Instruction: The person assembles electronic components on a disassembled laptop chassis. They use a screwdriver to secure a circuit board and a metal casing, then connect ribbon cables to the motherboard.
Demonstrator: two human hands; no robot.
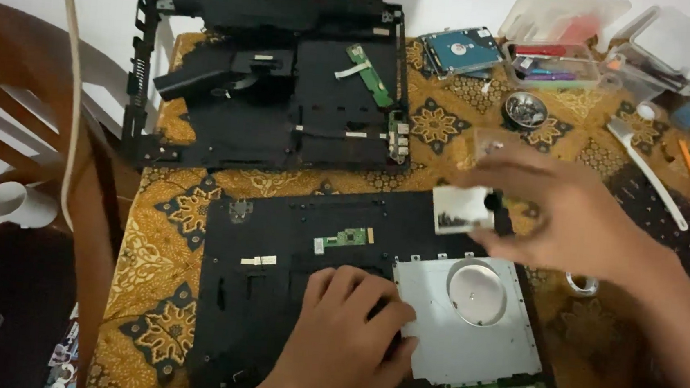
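Observation:
My left hand point(346, 334) rests flat on a black laptop base panel point(271, 295), fingertips touching the left edge of a silver metal optical drive point(473, 335). My right hand point(565, 211) hovers blurred above the drive's far end, holding a small pale square part point(460, 209) with a dark piece beside it. A small green circuit board point(345, 238) sits on the panel ahead of my left hand.
A second black laptop chassis point(271, 90) lies at the back on the patterned gold cloth point(170, 229). A hard drive point(461, 51), a round tin of screws point(525, 110), clear plastic tool boxes point(562, 39) and a white tool point(650, 173) lie at the back right. A wooden chair point(31, 112) stands left.

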